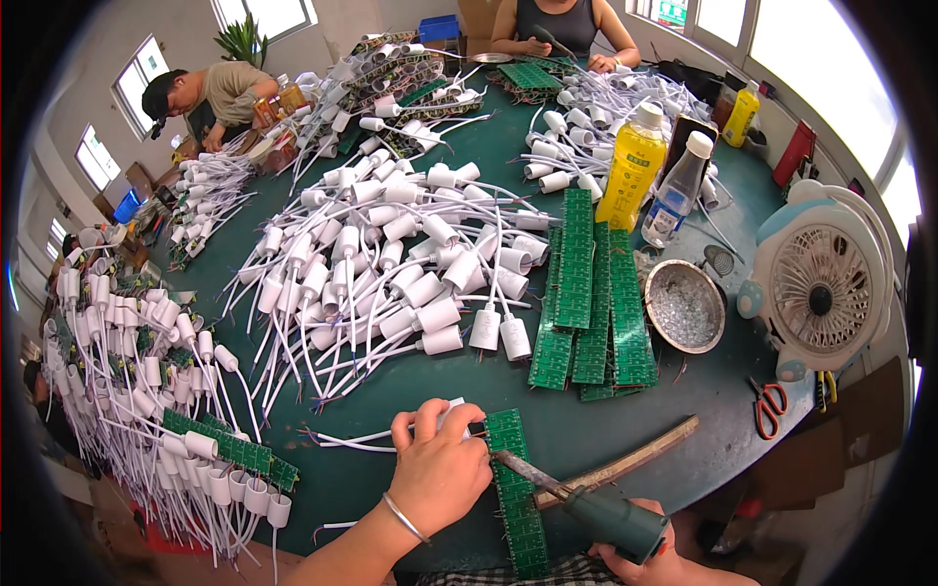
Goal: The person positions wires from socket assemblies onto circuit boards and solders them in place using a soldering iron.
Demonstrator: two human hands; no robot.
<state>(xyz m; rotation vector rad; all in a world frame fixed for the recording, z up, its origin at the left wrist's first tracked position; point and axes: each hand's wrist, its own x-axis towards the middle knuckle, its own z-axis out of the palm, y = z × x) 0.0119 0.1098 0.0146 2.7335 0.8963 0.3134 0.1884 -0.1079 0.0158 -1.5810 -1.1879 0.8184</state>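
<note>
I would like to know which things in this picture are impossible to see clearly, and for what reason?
All in the head view:
- White part at the left hand: mostly hidden by that hand.
- Right hand: partly hidden by the dark green tool it holds.
- Person opposite: head cut off by the upper edge.
- Clear bits in the metal bowl: too small to identify.
</note>
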